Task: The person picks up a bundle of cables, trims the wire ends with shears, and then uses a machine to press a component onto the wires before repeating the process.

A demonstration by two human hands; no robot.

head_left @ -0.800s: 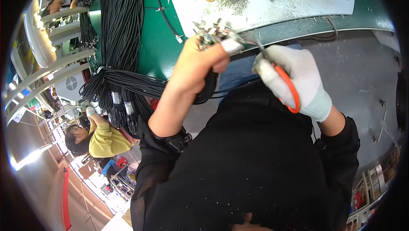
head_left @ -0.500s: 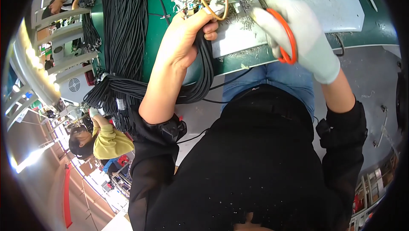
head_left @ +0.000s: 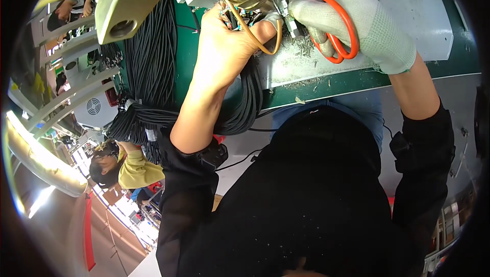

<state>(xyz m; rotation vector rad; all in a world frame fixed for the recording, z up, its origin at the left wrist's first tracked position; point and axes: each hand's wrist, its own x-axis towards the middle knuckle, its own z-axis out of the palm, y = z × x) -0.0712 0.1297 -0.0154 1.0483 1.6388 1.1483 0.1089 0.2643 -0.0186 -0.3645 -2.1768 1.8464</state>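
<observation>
Close under the camera, black clothing (head_left: 301, 175) covers the person's body, and a pale metal bracket (head_left: 132, 1) juts in at the upper left. Beyond these, the bare left hand (head_left: 229, 44) has its fingers curled around a bunch of small metal connectors (head_left: 249, 17), partly hidden; black cables (head_left: 250, 93) hang just below that hand at the edge of the green surface (head_left: 326, 90). A thin brown tube (head_left: 263, 48) loops in front of the left thumb. Just to the right, the right hand (head_left: 339, 9), in a white glove (head_left: 380, 32), has its fingers bent around scissors (head_left: 351, 29) with orange handles. Its thumb and forefinger reach a small silver block (head_left: 291, 21); whether they pinch it cannot be told. Under the hands, the surface carries a white board (head_left: 429, 34) strewn with metal scraps (head_left: 306, 50). To the left lies a thick bundle of black wires (head_left: 150, 57). Farther off are a grey box (head_left: 94, 106) with a round grille, a co-worker (head_left: 138, 170) in a yellow top, and a red strip (head_left: 88, 231).
</observation>
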